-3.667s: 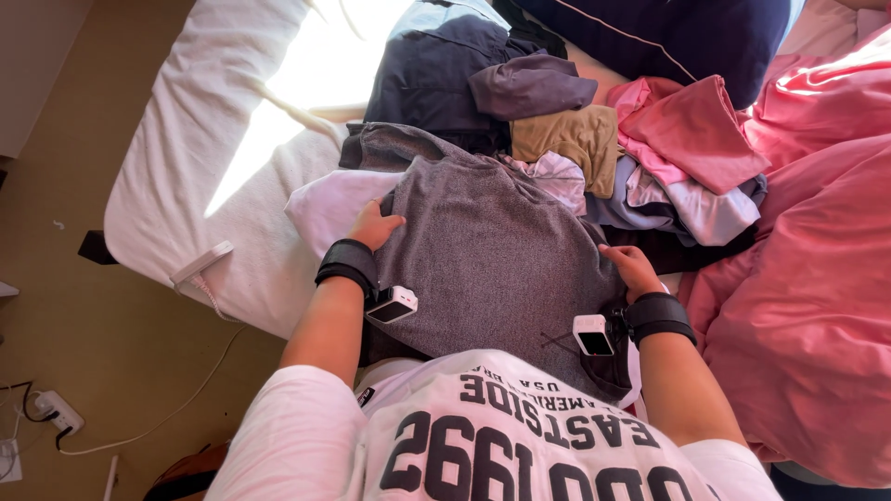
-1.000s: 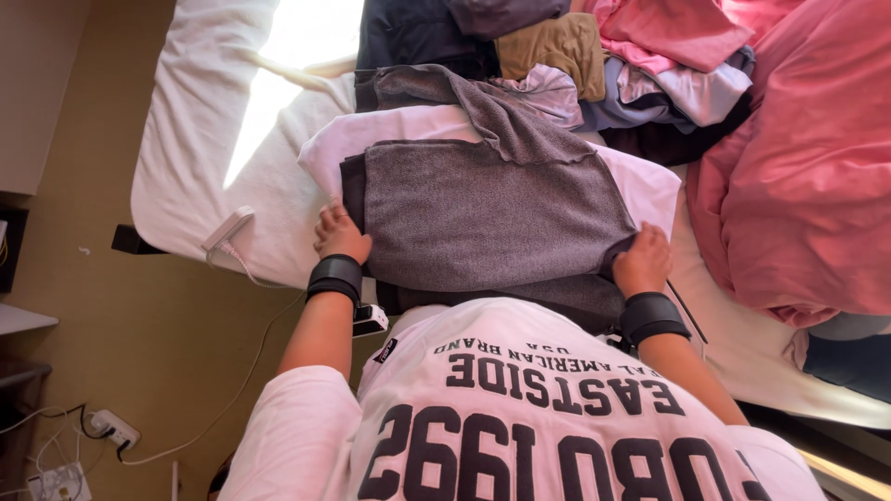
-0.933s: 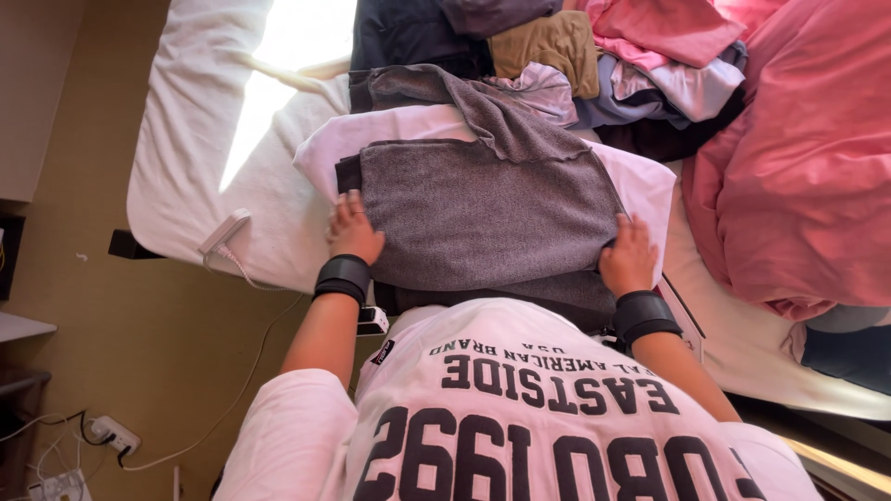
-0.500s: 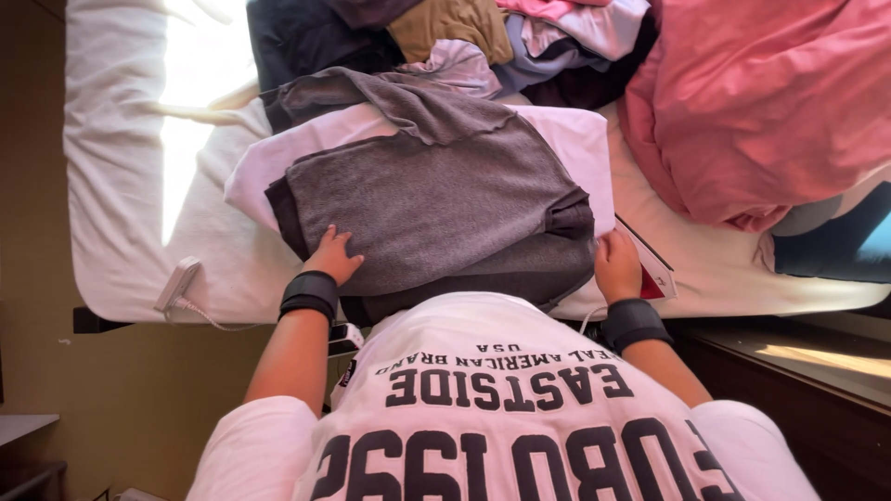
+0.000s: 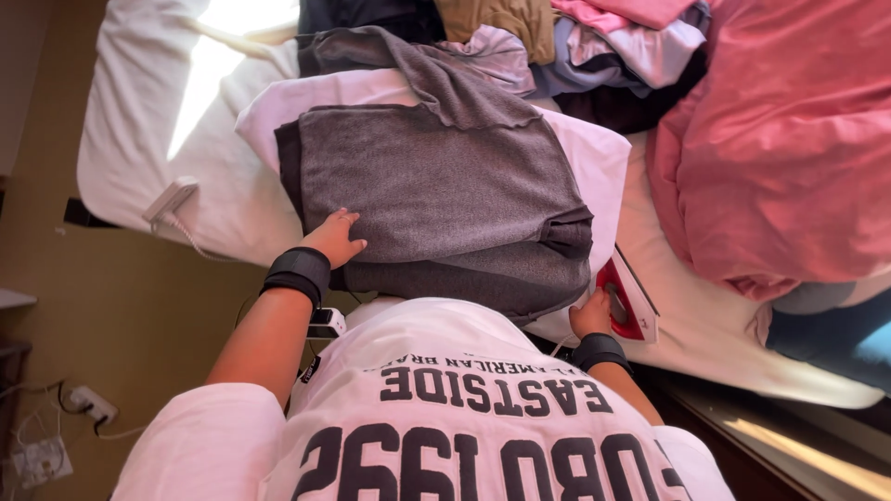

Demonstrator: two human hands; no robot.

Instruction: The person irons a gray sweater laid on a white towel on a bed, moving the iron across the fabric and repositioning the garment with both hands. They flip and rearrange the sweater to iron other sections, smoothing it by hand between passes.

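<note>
Grey garment (image 5: 436,195) — left hand (image 5: 332,238) on its edge; right hand (image 5: 591,314) beside it.

Grey garment (image 5: 436,186) — knit fabric, folded into a rough rectangle, lying flat on a white pillow at the bed's near edge. Its lower edge is doubled under, with 1 small dark fold at the right corner. Red and white iron (image 5: 624,301) — resting on the white sheet, just beside the garment's lower right corner.
</note>
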